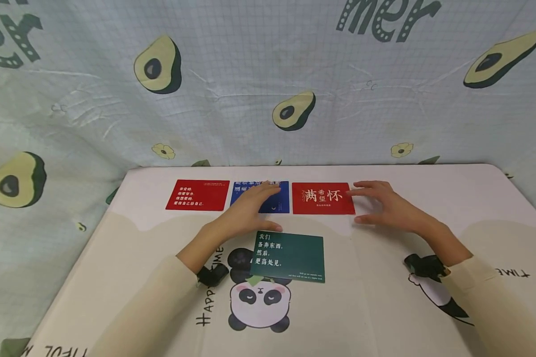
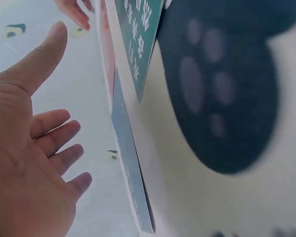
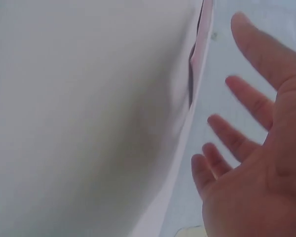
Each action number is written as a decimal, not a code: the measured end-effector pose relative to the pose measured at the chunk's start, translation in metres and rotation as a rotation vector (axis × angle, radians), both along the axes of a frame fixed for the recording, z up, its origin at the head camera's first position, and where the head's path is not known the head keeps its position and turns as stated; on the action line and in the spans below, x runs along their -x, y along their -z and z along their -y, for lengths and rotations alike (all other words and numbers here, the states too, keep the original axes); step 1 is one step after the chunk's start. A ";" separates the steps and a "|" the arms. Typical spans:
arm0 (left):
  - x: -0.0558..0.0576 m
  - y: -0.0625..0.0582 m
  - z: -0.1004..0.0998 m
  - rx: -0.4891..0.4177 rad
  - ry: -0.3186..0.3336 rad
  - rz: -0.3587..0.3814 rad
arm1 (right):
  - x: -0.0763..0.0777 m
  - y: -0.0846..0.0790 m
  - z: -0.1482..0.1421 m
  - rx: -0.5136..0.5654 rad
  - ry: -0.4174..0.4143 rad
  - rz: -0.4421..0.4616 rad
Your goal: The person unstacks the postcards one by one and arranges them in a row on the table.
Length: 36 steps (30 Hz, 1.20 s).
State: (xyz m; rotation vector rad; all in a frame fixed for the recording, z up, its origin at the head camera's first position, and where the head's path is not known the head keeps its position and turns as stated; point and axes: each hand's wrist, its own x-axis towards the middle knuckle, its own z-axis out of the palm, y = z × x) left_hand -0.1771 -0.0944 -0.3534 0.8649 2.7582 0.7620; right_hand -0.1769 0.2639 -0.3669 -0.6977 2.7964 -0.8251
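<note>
Three cards lie in a row toward the back of the table: a red card [image 1: 197, 195] with white writing at left, a blue card [image 1: 277, 202] in the middle, and a red card [image 1: 323, 198] with large pale characters at right. Nearer to me is a dark green card [image 1: 290, 258]. My left hand [image 1: 245, 210] hovers over the blue card and hides part of it; its fingers [image 2: 59, 143] are spread and hold nothing. At the right red card's right edge is my right hand [image 1: 390, 208], fingers parted and holding nothing; whether it touches that card I cannot tell.
The pale table [image 1: 362, 307] bears a printed panda [image 1: 260, 302], partly under the green card, and printed lettering. Behind the table hangs a cloth [image 1: 232, 124] patterned with avocados. A black strap [image 1: 212, 274] is at my left wrist, another black strap [image 1: 424, 266] at my right.
</note>
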 end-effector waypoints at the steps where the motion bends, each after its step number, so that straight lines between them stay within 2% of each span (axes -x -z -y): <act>1: -0.003 0.000 0.002 -0.004 0.000 -0.001 | -0.003 0.000 0.001 0.003 0.002 -0.006; 8: -0.031 0.004 0.023 -0.044 -0.004 0.025 | -0.022 0.001 0.010 0.031 -0.027 -0.035; 15: -0.061 0.004 0.039 -0.117 -0.035 0.095 | -0.048 0.001 0.022 0.087 -0.086 0.001; 20: -0.075 0.005 0.044 -0.127 -0.074 0.133 | -0.066 0.000 0.032 0.129 -0.101 0.026; 26: -0.082 0.009 0.046 -0.140 -0.095 0.151 | -0.081 0.002 0.041 0.164 -0.079 0.084; 36: -0.080 0.021 0.048 -0.147 -0.054 0.136 | -0.094 0.012 0.059 0.175 -0.066 0.095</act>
